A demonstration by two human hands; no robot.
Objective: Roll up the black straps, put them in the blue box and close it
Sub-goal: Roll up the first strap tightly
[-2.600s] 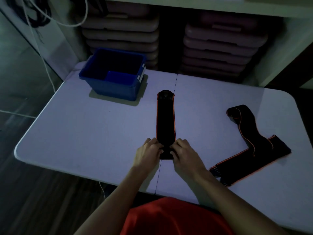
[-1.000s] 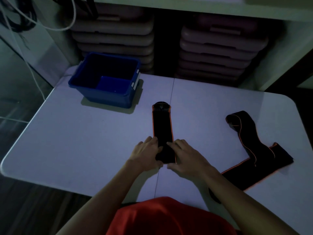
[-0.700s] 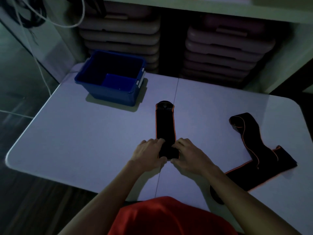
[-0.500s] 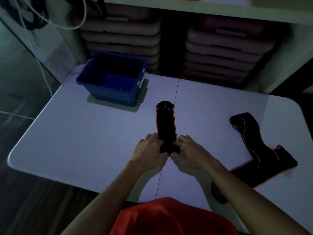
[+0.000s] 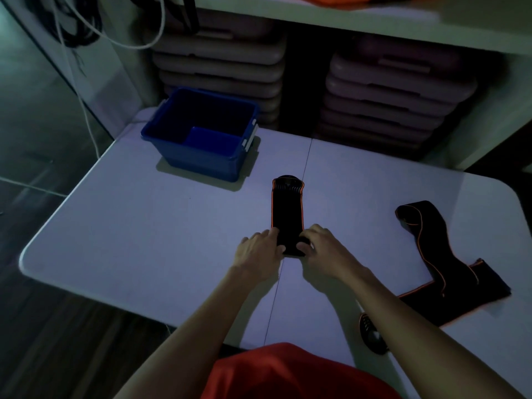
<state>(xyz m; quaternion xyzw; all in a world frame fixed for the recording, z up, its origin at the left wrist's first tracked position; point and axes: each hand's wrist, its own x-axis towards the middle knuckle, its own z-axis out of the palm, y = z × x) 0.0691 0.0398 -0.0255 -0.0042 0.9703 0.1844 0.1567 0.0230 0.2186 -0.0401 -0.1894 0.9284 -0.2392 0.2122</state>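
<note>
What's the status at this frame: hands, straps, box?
Left hand and right hand both on the roll of the centre strap. Second strap loose, unrolled. Blue box open, empty. Path clear.

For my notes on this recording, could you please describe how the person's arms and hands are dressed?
Both the left hand and the right hand are bare: no gloves, and no rings or watch that the dim light shows. The forearms are uncovered as far as the frame shows. A red garment covers the body at the bottom edge.
</note>
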